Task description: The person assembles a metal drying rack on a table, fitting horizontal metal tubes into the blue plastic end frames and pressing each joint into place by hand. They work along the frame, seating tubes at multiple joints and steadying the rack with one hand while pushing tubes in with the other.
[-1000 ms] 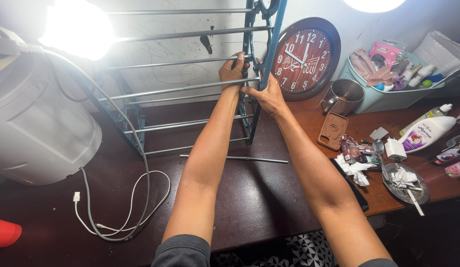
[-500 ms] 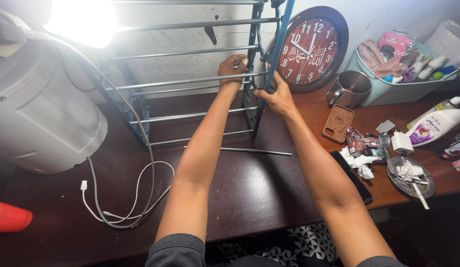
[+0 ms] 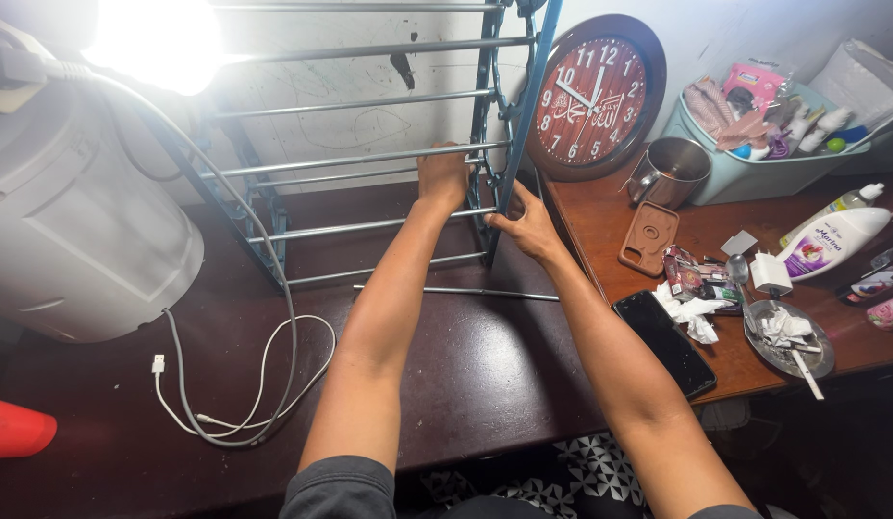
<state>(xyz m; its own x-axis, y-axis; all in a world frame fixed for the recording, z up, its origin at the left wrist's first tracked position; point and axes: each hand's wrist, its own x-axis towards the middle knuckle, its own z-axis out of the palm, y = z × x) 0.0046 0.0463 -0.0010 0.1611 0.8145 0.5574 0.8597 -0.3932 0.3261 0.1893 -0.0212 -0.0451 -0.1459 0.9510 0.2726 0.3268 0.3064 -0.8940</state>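
On a dark wooden table (image 3: 485, 356), a metal rack (image 3: 369, 163) left of a round clock (image 3: 600, 96) is held upright: left hand (image 3: 443, 176) curled over a horizontal rod, right hand (image 3: 523, 223) closed on the blue side post, loose rod (image 3: 456, 291) nearer the right hand.

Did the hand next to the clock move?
Yes. The right hand slid down the rack's blue side frame, away from the round wall clock. Earlier it was level with the clock's lower half; now it sits below the clock.
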